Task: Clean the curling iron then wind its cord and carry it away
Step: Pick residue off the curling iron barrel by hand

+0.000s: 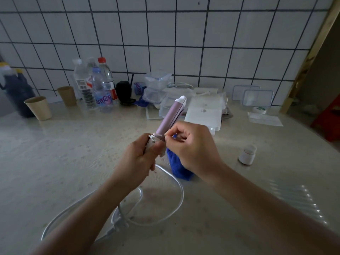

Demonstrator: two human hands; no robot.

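The curling iron (170,116) has a pink barrel with a white tip and a white handle. My left hand (136,157) grips its handle and holds it tilted up and away over the counter. My right hand (191,146) is closed around a blue cloth (177,166), which hangs below it, with fingertips pinched at the base of the barrel. The white cord (176,181) runs from the handle down to the counter, loops loosely beneath my forearms, and ends at a plug (119,218).
Against the tiled wall stand several water bottles (100,89), two paper cups (39,107), a dark jug (16,92), clear plastic containers (158,89) and white packets (204,111). A small white pill bottle (247,154) sits right of my hands. A doorway opens at far right.
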